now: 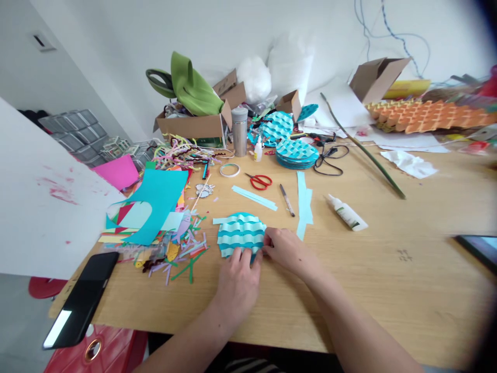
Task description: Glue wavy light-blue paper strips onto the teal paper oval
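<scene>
A round turquoise paper disc lies on the table, with pale blue wavy paper strips across it. One strip sticks out past its upper left edge. My left hand rests its fingertips on the disc's lower edge, fingers a little apart. At the right edge, my right hand has its thumb and fingers pinched together where the strips end. Its fingertips partly hide what they hold. Loose pale blue strips and longer ones lie beyond the disc, with a pen between them.
Red-handled scissors, a glue bottle and a tape roll surround the work. Finished wavy discs are stacked behind. Paper scraps and a turquoise sheet spread left; a phone lies at the corner.
</scene>
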Motion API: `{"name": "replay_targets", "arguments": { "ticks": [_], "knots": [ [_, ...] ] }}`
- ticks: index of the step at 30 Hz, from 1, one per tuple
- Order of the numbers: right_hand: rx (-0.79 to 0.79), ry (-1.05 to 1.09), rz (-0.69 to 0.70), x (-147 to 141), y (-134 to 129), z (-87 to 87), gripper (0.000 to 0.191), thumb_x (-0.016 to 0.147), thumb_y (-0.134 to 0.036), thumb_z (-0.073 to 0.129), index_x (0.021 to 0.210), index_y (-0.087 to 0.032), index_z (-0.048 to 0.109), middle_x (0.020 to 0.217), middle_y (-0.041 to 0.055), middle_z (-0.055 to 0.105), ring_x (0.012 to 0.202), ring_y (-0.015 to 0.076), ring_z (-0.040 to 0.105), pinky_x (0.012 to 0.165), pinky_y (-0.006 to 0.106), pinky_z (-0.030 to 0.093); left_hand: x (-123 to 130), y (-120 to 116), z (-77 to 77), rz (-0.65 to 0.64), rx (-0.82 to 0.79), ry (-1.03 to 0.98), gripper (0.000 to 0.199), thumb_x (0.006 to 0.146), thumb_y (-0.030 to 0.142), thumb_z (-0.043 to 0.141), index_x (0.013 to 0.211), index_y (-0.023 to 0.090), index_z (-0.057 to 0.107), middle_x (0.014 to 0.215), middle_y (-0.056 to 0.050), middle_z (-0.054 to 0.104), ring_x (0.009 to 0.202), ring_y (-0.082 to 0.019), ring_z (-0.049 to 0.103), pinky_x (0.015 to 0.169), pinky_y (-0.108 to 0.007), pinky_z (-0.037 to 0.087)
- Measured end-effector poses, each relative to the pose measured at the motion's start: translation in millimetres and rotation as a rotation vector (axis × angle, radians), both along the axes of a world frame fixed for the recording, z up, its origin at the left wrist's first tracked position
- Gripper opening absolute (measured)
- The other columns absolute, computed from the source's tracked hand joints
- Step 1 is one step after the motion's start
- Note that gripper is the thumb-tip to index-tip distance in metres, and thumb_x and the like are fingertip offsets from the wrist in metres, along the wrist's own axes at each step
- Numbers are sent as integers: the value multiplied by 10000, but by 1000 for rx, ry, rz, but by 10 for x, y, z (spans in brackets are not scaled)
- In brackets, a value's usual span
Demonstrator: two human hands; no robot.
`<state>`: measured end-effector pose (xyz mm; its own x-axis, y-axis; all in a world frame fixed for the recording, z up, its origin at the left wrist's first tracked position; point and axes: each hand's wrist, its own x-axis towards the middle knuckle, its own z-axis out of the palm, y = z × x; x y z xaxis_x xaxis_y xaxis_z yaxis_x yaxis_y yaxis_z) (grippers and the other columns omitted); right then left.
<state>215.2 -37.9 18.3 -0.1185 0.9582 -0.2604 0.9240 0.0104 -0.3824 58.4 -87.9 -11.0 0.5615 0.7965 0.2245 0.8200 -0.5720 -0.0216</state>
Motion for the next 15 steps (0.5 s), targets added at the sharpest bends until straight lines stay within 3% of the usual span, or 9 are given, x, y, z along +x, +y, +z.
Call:
{"name": "replay_targets", "arguments": {
  "ticks": [15],
  "knots": [
    [-35,-29,16,16,9,17,79,787,-137,576,803,-180,640,783,62,692,793,194,648,595,251,320,40,-25,4,34,-55,107,421,858,100,549,1269,191,563,1020,-82,590,902,-228,561,679,-336,547]
  ]
}}
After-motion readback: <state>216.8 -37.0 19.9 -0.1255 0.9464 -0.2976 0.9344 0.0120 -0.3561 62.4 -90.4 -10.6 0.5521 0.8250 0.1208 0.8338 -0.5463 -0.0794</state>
